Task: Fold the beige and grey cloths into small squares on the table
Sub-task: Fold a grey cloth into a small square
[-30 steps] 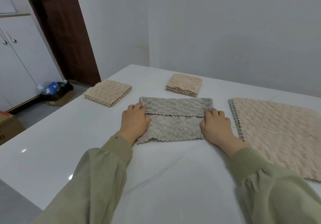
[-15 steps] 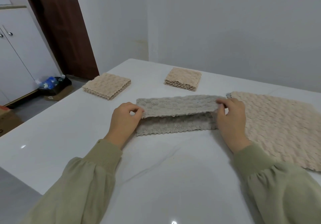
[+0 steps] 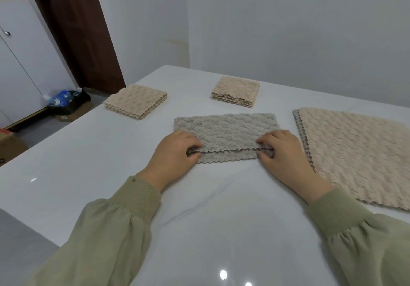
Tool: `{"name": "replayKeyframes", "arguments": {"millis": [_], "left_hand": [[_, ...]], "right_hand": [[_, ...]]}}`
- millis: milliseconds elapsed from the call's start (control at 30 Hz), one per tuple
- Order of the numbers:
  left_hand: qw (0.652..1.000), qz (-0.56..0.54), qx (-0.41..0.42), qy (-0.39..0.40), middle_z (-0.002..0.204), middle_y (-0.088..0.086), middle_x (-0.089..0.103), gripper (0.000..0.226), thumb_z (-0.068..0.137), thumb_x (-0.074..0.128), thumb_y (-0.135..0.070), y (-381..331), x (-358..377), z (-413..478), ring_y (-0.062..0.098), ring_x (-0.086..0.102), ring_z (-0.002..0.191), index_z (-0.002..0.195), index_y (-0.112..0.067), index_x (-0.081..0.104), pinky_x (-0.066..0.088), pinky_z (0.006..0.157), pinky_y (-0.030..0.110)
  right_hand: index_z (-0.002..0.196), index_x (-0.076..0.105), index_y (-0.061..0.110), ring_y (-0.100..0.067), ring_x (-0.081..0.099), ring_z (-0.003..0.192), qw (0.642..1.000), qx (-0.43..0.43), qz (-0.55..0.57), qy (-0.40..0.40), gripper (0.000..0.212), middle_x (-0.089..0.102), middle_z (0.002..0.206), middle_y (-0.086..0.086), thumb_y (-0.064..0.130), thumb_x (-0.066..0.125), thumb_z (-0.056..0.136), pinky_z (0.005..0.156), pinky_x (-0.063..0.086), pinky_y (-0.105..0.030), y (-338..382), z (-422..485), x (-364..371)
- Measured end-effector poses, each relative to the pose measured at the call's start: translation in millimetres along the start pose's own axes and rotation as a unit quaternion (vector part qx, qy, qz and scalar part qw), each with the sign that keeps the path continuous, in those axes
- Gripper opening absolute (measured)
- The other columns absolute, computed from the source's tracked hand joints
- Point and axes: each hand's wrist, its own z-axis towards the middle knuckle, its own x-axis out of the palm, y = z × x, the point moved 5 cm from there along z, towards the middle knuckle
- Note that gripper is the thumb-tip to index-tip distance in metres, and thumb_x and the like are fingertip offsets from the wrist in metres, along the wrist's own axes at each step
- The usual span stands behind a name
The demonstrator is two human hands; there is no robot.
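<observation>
A grey cloth (image 3: 226,130) lies folded into a long strip in the middle of the white table (image 3: 88,159). My left hand (image 3: 175,152) pinches the near left corner of its top layer. At the near right corner my right hand (image 3: 281,150) pinches the same layer, fingers curled over the edge. The top layer's edge sits a little short of the bottom layer's scalloped edge. A large beige cloth (image 3: 359,154) lies flat to the right, with a grey edge showing under its left side.
Two stacks of folded beige squares sit farther back, one stack (image 3: 135,100) at the left and another stack (image 3: 235,91) behind the grey cloth. A wall runs along the table's far side. On the floor at left stand a black box with bottles (image 3: 68,101) and a cardboard box (image 3: 8,148).
Both hands have drawn the grey cloth's far layer toward me and laid it down over the near half. The strip now lies flat.
</observation>
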Motion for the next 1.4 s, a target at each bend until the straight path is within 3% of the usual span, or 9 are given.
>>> {"name": "replayKeyframes", "arguments": {"millis": [100, 267, 433, 600, 833, 967, 1067, 1233, 1400], "left_hand": [[1.000, 0.016, 0.006, -0.022, 0.086, 0.001, 0.071, 0.011, 0.076, 0.074, -0.007, 0, 0, 1, 0.024, 0.063, 0.087, 0.086, -0.012, 0.075, 0.052, 0.075, 0.036], [0.997, 0.001, 0.028, -0.071, 0.078, -0.002, 0.067, 0.005, 0.073, 0.072, -0.009, -4, -12, 0, 0.015, 0.058, 0.078, 0.077, -0.013, 0.072, 0.046, 0.068, 0.025], [0.998, -0.013, 0.046, -0.033, 0.073, -0.005, 0.063, 0.010, 0.070, 0.079, -0.009, -6, -12, -3, 0.012, 0.053, 0.074, 0.073, -0.016, 0.073, 0.047, 0.064, 0.028], [0.998, -0.014, 0.054, -0.009, 0.072, -0.005, 0.062, 0.008, 0.070, 0.077, -0.010, -7, -11, -4, 0.013, 0.054, 0.074, 0.071, -0.016, 0.072, 0.043, 0.065, 0.024], [0.996, -0.050, 0.042, 0.053, 0.074, -0.009, 0.063, 0.012, 0.071, 0.073, -0.006, -1, -4, -6, 0.004, 0.049, 0.078, 0.072, -0.018, 0.072, 0.039, 0.072, 0.018], [0.997, -0.056, 0.054, 0.023, 0.070, -0.009, 0.061, 0.005, 0.069, 0.069, -0.012, -6, -8, -5, 0.005, 0.048, 0.075, 0.070, -0.017, 0.071, 0.038, 0.068, 0.018], [0.996, -0.056, 0.052, 0.049, 0.072, -0.008, 0.063, 0.006, 0.070, 0.067, -0.015, -6, -5, -5, 0.004, 0.049, 0.075, 0.070, -0.018, 0.072, 0.041, 0.070, 0.022], [0.993, -0.053, 0.027, 0.102, 0.072, -0.008, 0.061, 0.015, 0.072, 0.056, -0.021, -7, -1, -6, 0.012, 0.053, 0.077, 0.069, -0.016, 0.070, 0.044, 0.072, 0.027], [0.996, 0.022, 0.027, 0.083, 0.063, -0.008, 0.053, 0.029, 0.079, 0.054, -0.038, -10, 5, -4, 0.014, 0.048, 0.069, 0.061, -0.016, 0.058, 0.039, 0.063, 0.028]], "right_hand": [[0.083, 0.072, 0.009, -0.031, 0.060, 0.086, 1.000, 0.008, 0.011, -0.009, 0.016, 0.068, 0.082, -0.006, 0.003, 0.076, 0.069, 0.078, 0.044, -0.038, -3, 3, -1], [0.075, 0.070, 0.005, -0.031, 0.058, 0.081, 0.997, 0.006, 0.028, -0.070, 0.010, 0.067, 0.076, -0.008, -0.003, 0.071, 0.071, 0.076, 0.045, -0.039, -1, 6, -13], [0.071, 0.069, 0.006, -0.033, 0.058, 0.079, 0.998, -0.008, 0.017, -0.068, 0.015, 0.066, 0.072, -0.008, -0.008, 0.069, 0.065, 0.074, 0.046, -0.039, 0, 2, -11], [0.068, 0.067, 0.004, -0.029, 0.054, 0.073, 0.987, -0.061, 0.017, -0.149, 0.010, 0.061, 0.068, -0.007, -0.004, 0.059, 0.066, 0.073, 0.038, -0.033, 8, -1, -26], [0.064, 0.066, 0.010, -0.030, 0.056, 0.070, 0.996, -0.069, -0.035, -0.031, 0.030, 0.061, 0.062, -0.002, -0.016, 0.071, 0.050, 0.074, 0.034, -0.033, 1, -1, -6], [0.065, 0.066, 0.010, -0.030, 0.055, 0.070, 0.997, -0.056, -0.036, -0.029, 0.030, 0.061, 0.063, -0.003, -0.017, 0.069, 0.052, 0.075, 0.036, -0.034, 1, 0, -7], [0.065, 0.066, 0.010, -0.030, 0.055, 0.071, 0.998, -0.049, -0.045, -0.022, 0.030, 0.061, 0.063, -0.003, -0.017, 0.069, 0.052, 0.076, 0.033, -0.031, 0, -1, -6], [0.064, 0.067, 0.011, -0.030, 0.056, 0.069, 0.997, -0.059, -0.052, -0.001, 0.032, 0.061, 0.062, -0.002, -0.017, 0.068, 0.049, 0.074, 0.032, -0.031, 1, -1, -4], [0.067, 0.070, 0.011, -0.029, 0.056, 0.071, 0.999, -0.038, 0.001, -0.008, 0.023, 0.063, 0.066, -0.003, -0.007, 0.057, 0.062, 0.074, 0.034, -0.029, -4, 0, -1]]}}
